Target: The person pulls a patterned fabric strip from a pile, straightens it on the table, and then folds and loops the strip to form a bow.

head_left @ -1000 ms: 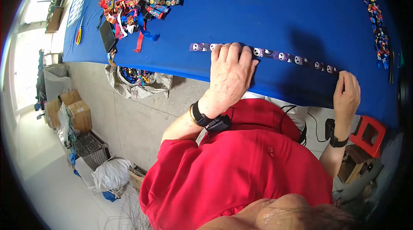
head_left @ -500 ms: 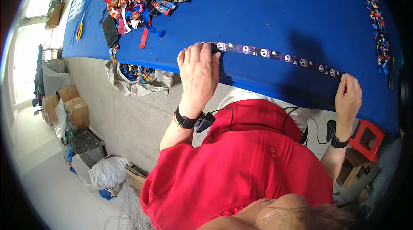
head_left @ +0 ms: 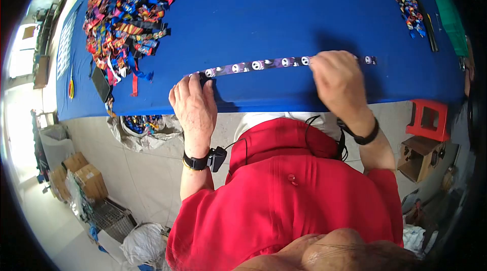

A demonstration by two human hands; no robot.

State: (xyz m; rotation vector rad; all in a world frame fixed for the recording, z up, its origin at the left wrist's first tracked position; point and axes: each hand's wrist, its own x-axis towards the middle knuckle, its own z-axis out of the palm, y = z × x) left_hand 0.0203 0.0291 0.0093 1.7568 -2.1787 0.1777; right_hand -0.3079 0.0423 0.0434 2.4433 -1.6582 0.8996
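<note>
Two bare hands work over one patterned strip [head_left: 273, 63], purple with white faces, laid lengthwise near the front edge of a blue-covered table [head_left: 264, 12]. The left hand [head_left: 193, 103] rests at the strip's left end, fingers extended and thumb apart, its fingertips over the material. The right hand [head_left: 339, 79], slightly blurred, is curled over the strip nearer its other end; whether it grips the strip cannot be told. Each wrist wears one black band.

Two gatherings of colorful ribbon pieces flank the strip, too many to count: one broad pile [head_left: 127, 22] at left, one narrow row [head_left: 404, 3] at far right.

Below the table's left edge, one crumpled sack [head_left: 170, 140] holds more multicolored pieces. One wooden box [head_left: 409, 169] stands open beside one red stool [head_left: 439, 131] at right; its dark interior hides any contents. At lower left are at least two cardboard boxes [head_left: 92, 182], one wire basket [head_left: 112, 222] and one white bag [head_left: 144, 244].

One dark flat object [head_left: 100, 84] lies at the pile's edge, near one yellow-and-red tool [head_left: 71, 89]. A green cloth [head_left: 449, 17] covers the table's right side. The right hand blocks part of the strip from view.
</note>
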